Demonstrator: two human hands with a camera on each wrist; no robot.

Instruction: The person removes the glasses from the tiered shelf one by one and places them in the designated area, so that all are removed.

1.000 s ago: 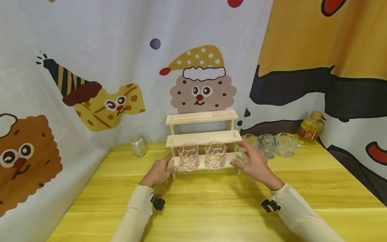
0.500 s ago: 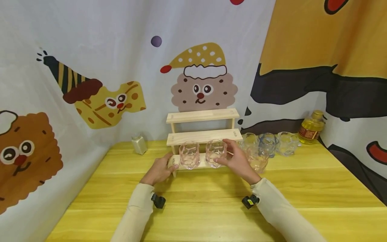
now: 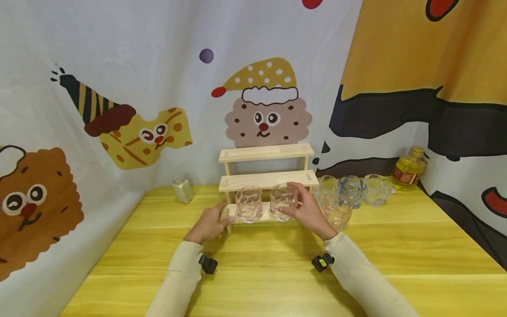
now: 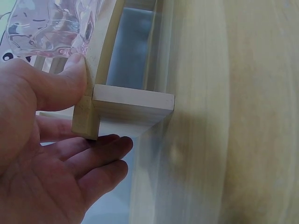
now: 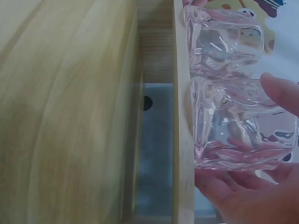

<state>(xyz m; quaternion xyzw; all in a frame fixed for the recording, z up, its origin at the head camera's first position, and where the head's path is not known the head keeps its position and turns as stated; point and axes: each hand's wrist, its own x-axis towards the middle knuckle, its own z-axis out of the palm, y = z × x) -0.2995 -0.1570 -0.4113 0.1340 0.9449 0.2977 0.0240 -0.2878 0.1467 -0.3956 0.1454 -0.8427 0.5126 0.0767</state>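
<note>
A three-step wooden display rack (image 3: 269, 179) stands on the table. Two clear pinkish glasses sit upright on its lowest step: a left glass (image 3: 248, 204) and a right glass (image 3: 283, 196). My left hand (image 3: 207, 224) grips the left end of that step. In the left wrist view its thumb (image 4: 70, 79) lies on the step's edge and the other fingers are by the leg below. With my right hand (image 3: 310, 215) I hold the right glass from its right side. In the right wrist view the thumb (image 5: 280, 93) is on one side of this glass, fingers on the opposite side.
Right of the rack stand a pink glass (image 3: 338, 212), a blue glass (image 3: 352, 190) and clear glasses (image 3: 377, 189). Behind them is a bottle of yellow oil (image 3: 409, 169). A small pale jar (image 3: 182, 190) stands to the left. A printed curtain (image 3: 166, 53) hangs behind the table.
My right hand has moved left from the right end of the lowest step to the right glass and taken hold of it. My left hand has stayed on the rack.
</note>
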